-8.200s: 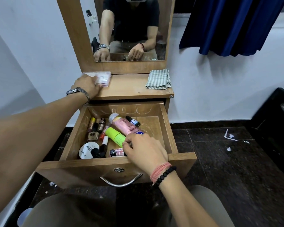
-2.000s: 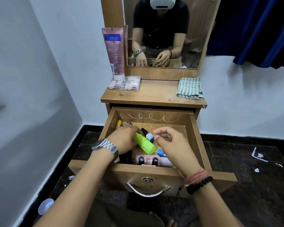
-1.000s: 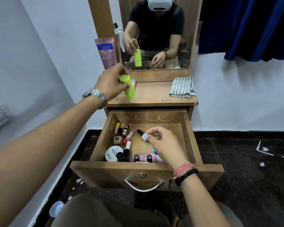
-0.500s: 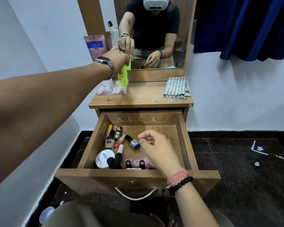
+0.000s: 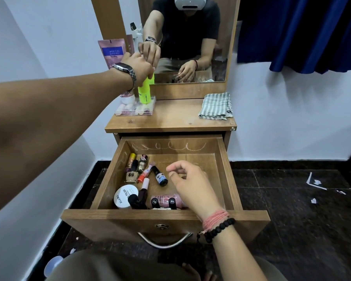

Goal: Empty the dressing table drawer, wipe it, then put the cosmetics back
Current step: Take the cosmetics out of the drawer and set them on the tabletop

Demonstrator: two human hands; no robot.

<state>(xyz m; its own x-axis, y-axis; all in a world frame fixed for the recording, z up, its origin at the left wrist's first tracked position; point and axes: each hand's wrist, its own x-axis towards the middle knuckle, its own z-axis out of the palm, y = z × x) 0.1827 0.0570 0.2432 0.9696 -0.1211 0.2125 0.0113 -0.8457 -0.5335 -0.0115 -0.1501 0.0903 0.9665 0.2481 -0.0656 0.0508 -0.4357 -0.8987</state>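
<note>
The wooden drawer stands pulled out and holds several cosmetics along its left and front. My left hand grips the top of a neon-yellow bottle, which stands upright on a clear plastic case at the back left of the table top. My right hand hovers in the drawer with loosely curled fingers, holding nothing, just right of a small dark Nivea bottle. A pink bottle lies by the front wall, partly hidden under that hand.
A pink tube leans by the mirror frame. A folded striped cloth lies at the table's right. A round white jar and nail polish bottles fill the drawer's left. Paper scraps litter the dark floor.
My left hand lifted the yellow bottle out of the drawer and set it upright on the clear case. My right hand let go of the small Nivea bottle and drew back a little.
</note>
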